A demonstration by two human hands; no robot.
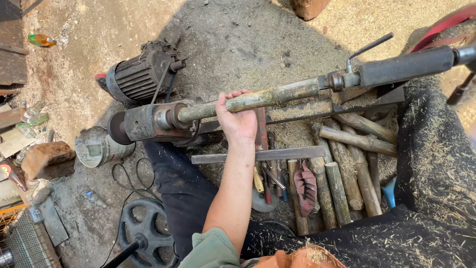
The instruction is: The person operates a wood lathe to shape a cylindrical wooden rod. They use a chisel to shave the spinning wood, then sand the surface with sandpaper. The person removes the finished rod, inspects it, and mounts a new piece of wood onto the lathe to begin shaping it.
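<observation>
Left hand [238, 115] grips wooden rod [258, 99].

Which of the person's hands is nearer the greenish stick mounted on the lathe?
Left. The left hand wraps around the greenish stick near its motor end; the right hand is out of view.

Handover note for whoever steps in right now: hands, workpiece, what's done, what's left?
Left hand: grip closed around the bamboo pole, near the chuck end.
Right hand: not in view.
Pole is mounted between the lathe headstock and the tailstock; the electric motor sits behind.
Done: pole looks seated at both ends.
Left: its surface looks unworked. Spare bamboo pieces and hand tools lie on the ground below.
</observation>
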